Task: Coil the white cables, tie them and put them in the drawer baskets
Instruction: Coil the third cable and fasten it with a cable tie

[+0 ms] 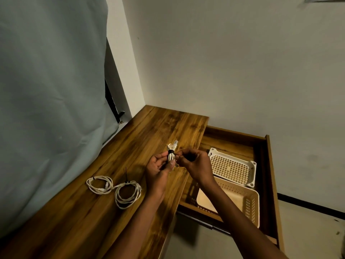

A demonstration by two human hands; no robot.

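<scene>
My left hand (158, 168) grips a small folded bundle of white cable (171, 153) with a black tie around its middle, held upright above the wooden desk (164, 126). My right hand (194, 163) pinches the end of that black tie beside the bundle. Two more coiled white cables lie on the desk to the left: one (99, 184) with a small black tie, and one (127, 194) with a black tie sticking up. The open drawer (268, 165) on the right holds a white perforated basket (232, 168) and a cream basket (242, 200).
A grey-green curtain (52, 90) hangs along the desk's left side. White walls (224, 62) stand behind the desk and drawer. The drawer juts out to the right over a pale floor (308, 227).
</scene>
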